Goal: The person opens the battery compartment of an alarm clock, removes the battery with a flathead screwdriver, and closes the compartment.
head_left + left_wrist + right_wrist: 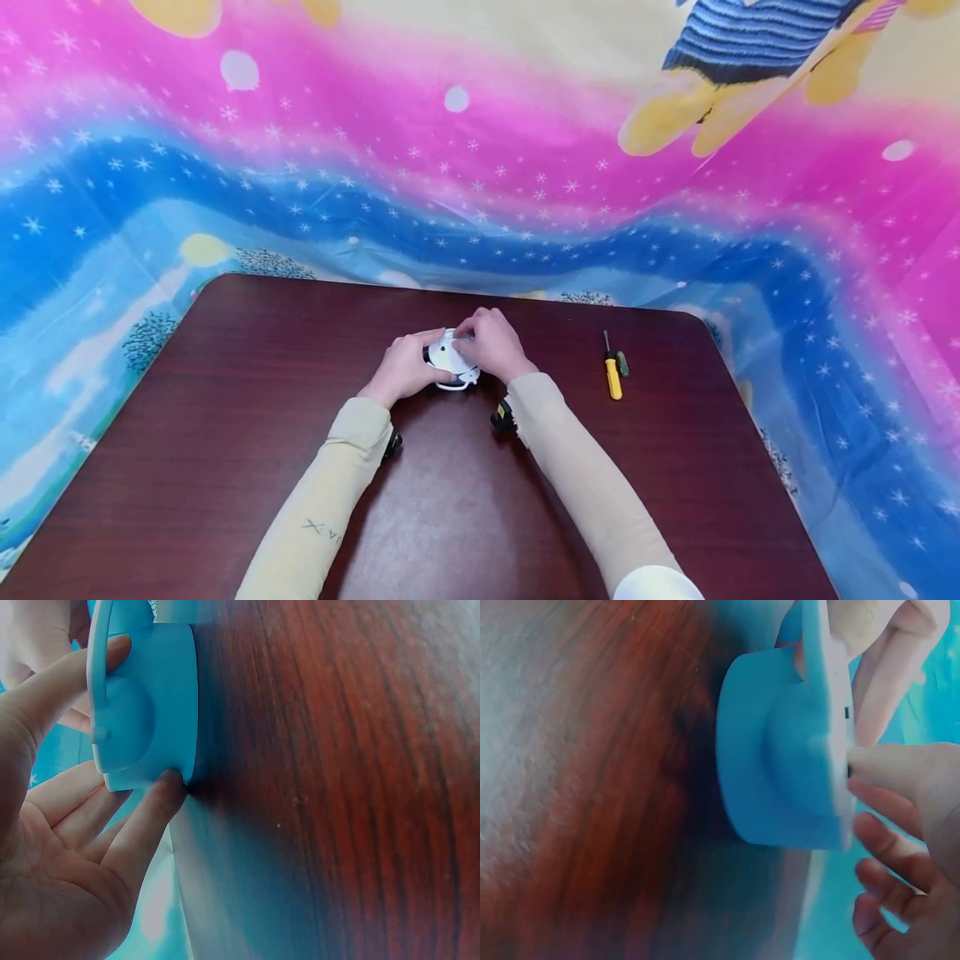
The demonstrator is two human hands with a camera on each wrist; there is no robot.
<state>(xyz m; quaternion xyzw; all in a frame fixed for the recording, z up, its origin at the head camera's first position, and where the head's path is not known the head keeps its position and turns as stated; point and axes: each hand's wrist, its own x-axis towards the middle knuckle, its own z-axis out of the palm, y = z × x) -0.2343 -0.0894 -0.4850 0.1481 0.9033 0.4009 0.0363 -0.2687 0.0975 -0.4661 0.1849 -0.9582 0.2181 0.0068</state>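
A round white device (pixel 450 354) with a flat top and a thin loop handle sits on the table; it looks blue in the wrist views, and its kind is unclear. My left hand (pixel 406 367) grips its side, thumb near the handle and fingers round the far side. The left wrist view shows a fingertip low on the device body (pixel 169 697). My right hand (pixel 497 343) has its thumb and forefinger at the top face, near a small dark opening. Whether they pinch something small there is hidden. Its other fingers (pixel 889 885) curl loosely beside the device.
To the right lies a screwdriver (pixel 613 379) with a yellow handle, its shaft pointing away from me. A small green object (pixel 622 364) lies against it. The dark brown table (pixel 247 433) ends at a printed cloth backdrop (pixel 420 225) behind and at both sides.
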